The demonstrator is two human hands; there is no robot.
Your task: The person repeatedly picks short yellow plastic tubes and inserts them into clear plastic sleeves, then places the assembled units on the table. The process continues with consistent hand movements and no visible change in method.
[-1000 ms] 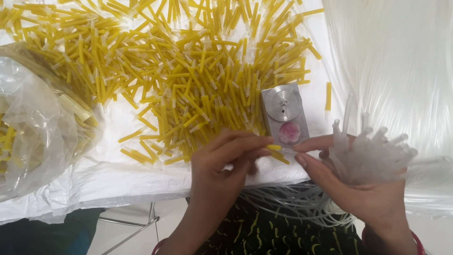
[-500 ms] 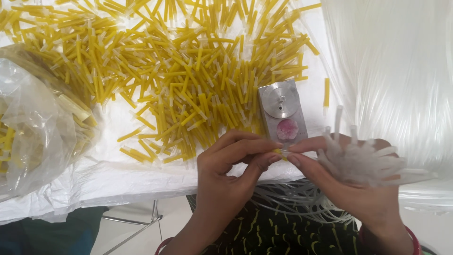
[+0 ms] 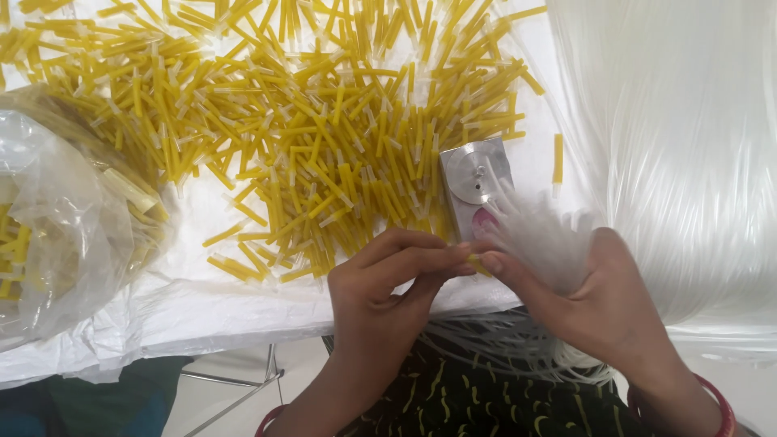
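My left hand (image 3: 387, 285) and my right hand (image 3: 595, 301) meet fingertip to fingertip at the table's front edge, both pinching one short yellow tube piece (image 3: 477, 265). My right hand also grips a bundle of thin clear tubes (image 3: 538, 235) that fans out above its fingers. Just beyond the fingertips lies a small metal block with a round disc (image 3: 476, 180). A big scatter of several yellow tube pieces (image 3: 324, 137) covers the white sheet (image 3: 202, 311) in front of me.
A clear plastic bag (image 3: 69, 218) holding more yellow pieces sits at the left. A thick sheaf of clear tubes (image 3: 688, 154) hangs over the right side and trails into my lap. A metal stool frame (image 3: 243, 384) shows below the table edge.
The right hand has shifted left and turned, so the clear tube bundle now fans toward the metal block. Both hands stay joined on the yellow piece.
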